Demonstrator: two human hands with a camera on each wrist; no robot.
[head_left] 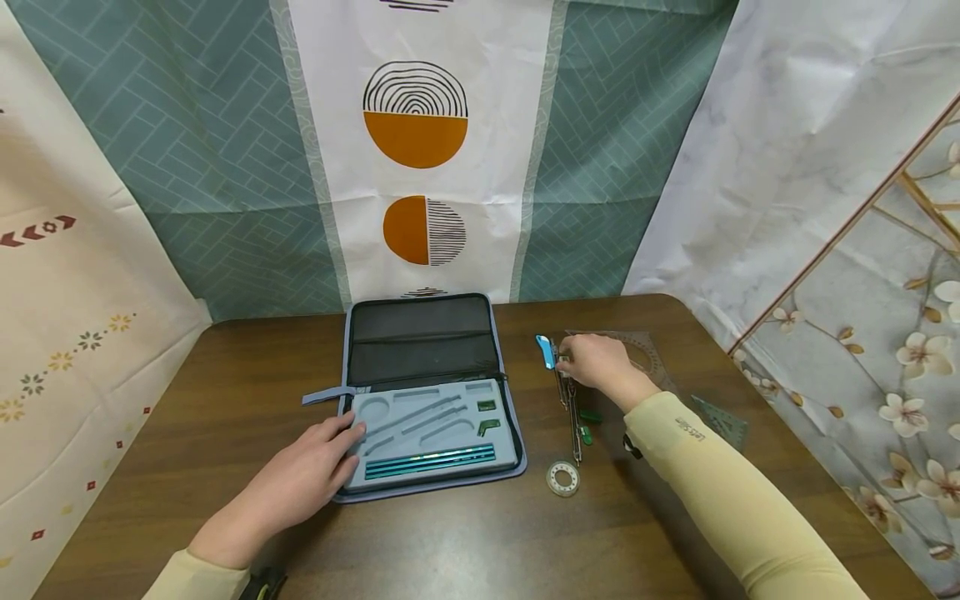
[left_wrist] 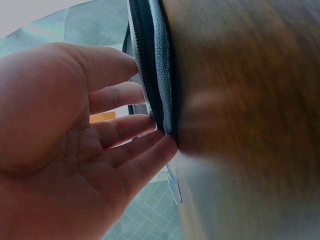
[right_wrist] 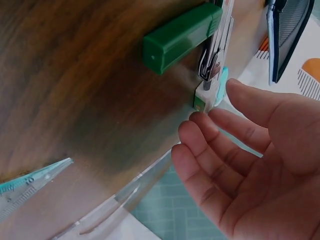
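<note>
My left hand (head_left: 303,467) rests at the left edge of an unzipped blue case (head_left: 517,433). In the left wrist view its fingers extend against the zippered rim (left_wrist: 162,65). Inside the case, a grey moulded tray (head_left: 416,406) holds teal pencils (head_left: 431,461) and two small green pieces. My right hand (head_left: 596,360) reaches over the metal compasses (head_left: 573,417). The right wrist view shows its fingertips by a small white and green block (right_wrist: 201,97), thumb apart; whether they touch it is unclear. Beside it lie a light-blue piece (head_left: 545,352) and a green box-shaped piece (right_wrist: 180,40).
A clear protractor plate (head_left: 651,360) lies partly behind my right hand. Farther right is a greenish set square (head_left: 722,422). A roll of tape (head_left: 562,478) lies in front of the compasses. Patterned cloths (head_left: 420,225) hang behind the brown table (head_left: 450,542).
</note>
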